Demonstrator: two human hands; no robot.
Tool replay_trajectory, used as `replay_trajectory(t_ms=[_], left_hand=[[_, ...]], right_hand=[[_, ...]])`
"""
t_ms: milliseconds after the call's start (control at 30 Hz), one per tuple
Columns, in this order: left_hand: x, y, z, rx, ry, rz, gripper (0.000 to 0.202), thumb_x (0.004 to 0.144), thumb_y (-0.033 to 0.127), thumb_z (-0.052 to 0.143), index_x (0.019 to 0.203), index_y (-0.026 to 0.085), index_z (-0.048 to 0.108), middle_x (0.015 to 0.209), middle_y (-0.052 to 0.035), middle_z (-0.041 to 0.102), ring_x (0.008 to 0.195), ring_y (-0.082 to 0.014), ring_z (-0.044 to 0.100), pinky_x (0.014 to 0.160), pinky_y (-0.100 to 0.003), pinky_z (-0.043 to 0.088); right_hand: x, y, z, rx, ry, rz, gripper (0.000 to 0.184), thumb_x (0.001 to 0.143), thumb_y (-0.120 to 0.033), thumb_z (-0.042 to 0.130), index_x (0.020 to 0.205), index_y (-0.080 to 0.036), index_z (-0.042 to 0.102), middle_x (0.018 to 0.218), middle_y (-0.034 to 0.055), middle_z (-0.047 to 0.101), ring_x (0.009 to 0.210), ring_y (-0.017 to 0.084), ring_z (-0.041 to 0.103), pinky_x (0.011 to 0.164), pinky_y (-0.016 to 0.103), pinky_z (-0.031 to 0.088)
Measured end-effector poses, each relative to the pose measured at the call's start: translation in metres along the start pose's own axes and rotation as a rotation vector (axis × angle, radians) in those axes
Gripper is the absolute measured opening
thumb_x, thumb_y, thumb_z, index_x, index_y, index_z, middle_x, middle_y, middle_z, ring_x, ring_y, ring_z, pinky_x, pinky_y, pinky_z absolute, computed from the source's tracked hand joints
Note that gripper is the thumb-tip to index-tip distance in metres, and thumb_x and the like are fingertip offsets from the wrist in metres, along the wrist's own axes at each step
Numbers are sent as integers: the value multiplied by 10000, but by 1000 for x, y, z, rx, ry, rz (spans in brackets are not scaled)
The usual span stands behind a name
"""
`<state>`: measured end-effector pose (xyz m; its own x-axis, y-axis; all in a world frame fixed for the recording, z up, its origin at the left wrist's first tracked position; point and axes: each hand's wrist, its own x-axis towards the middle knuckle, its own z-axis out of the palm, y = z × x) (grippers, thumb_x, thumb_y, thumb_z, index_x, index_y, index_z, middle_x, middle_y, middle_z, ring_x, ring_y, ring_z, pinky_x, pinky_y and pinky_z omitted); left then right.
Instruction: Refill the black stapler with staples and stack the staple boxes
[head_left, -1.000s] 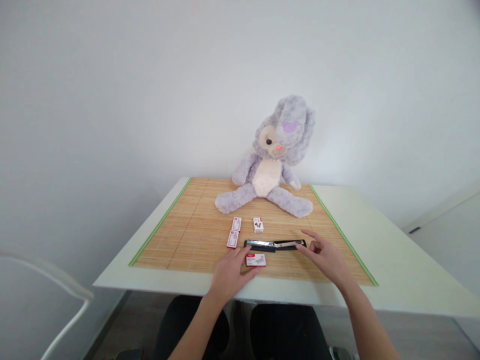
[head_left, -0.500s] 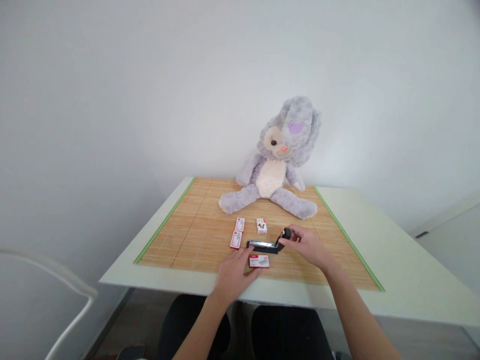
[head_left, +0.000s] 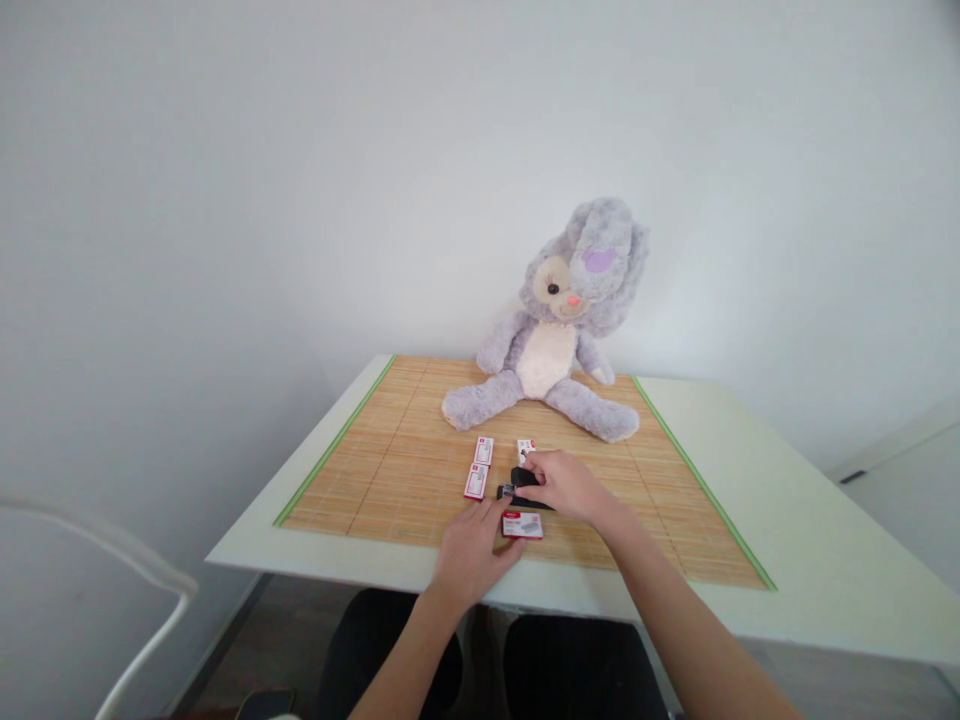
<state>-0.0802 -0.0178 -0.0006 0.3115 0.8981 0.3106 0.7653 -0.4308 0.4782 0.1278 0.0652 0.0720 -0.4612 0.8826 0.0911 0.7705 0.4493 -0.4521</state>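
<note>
On the bamboo mat lies a black stapler (head_left: 513,492), its top arm swung over toward the base and still raised a little. My right hand (head_left: 568,486) has its fingers closed on that top arm and covers much of the stapler. My left hand (head_left: 471,552) lies with fingers stretched, the fingertips at the left end of the stapler's base. Just in front of the stapler, beside my left thumb, is a red and white staple box (head_left: 522,526). Behind my right hand a small white box (head_left: 526,451) is partly hidden.
Two more red and white boxes, one nearer (head_left: 476,481) and one farther (head_left: 484,451), lie left of the stapler. A grey plush rabbit (head_left: 547,360) sits at the back of the green-edged bamboo mat (head_left: 390,480). The white table (head_left: 810,520) stands against the wall.
My right hand has moved left, swinging the stapler's top arm from wide open over toward its base. My left hand stays in place. The view has shifted slightly.
</note>
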Motion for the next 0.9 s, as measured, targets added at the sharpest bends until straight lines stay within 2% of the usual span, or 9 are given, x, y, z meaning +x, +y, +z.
replay_trajectory(t_ms=[167,300,400,500,567,700,900], left_hand=[[0,1,-2,17,-1,-2,515,916,426,682,1402,317,549,1211,-44,678,1131,-261,630,979,-404,522],[-1,3,-6,32,-16,41,438,934,401,672,1356,331,577,1172,-36,668,1111,-247,622,942,-377,517],[-2,6,-9,19,-35,65,279,944,383,666,1217,332,642,1093,-22,654,1064,-232,614,900,-356,507],[-2,8,-11,22,4,51,190,935,394,673,1101,300,668,1054,-31,635,1047,-237,597,905,-370,491],[-1,8,-11,57,69,13,179,920,394,683,1061,285,671,1106,-50,623,1077,-254,580,934,-400,477],[4,6,-9,154,198,-104,248,862,393,733,1072,277,671,1376,-90,535,1240,-319,504,1014,-482,437],[21,3,0,204,264,-189,282,870,406,708,1099,255,643,1505,-111,450,1362,-352,415,1109,-543,357]], right_hand=[[4,-4,13,-8,6,-23,217,821,-377,797,798,-215,654,756,2,666,686,158,562,600,269,272],[-3,-3,18,24,22,-14,138,860,-337,740,944,-233,706,845,10,687,745,170,592,635,263,328],[-17,8,21,72,93,10,187,914,-381,679,1036,-243,711,855,10,681,763,179,594,667,273,375],[-35,24,26,71,208,69,242,952,-441,627,1065,-240,701,861,19,676,750,187,590,670,289,400],[-46,35,30,51,281,109,275,974,-475,588,1063,-238,696,871,31,673,746,194,593,666,299,411],[-60,47,36,22,380,138,330,1001,-522,534,1072,-237,685,914,54,676,775,211,613,685,317,441],[-63,47,42,3,459,122,349,1016,-535,511,1093,-239,677,962,75,681,851,231,633,733,330,472]])
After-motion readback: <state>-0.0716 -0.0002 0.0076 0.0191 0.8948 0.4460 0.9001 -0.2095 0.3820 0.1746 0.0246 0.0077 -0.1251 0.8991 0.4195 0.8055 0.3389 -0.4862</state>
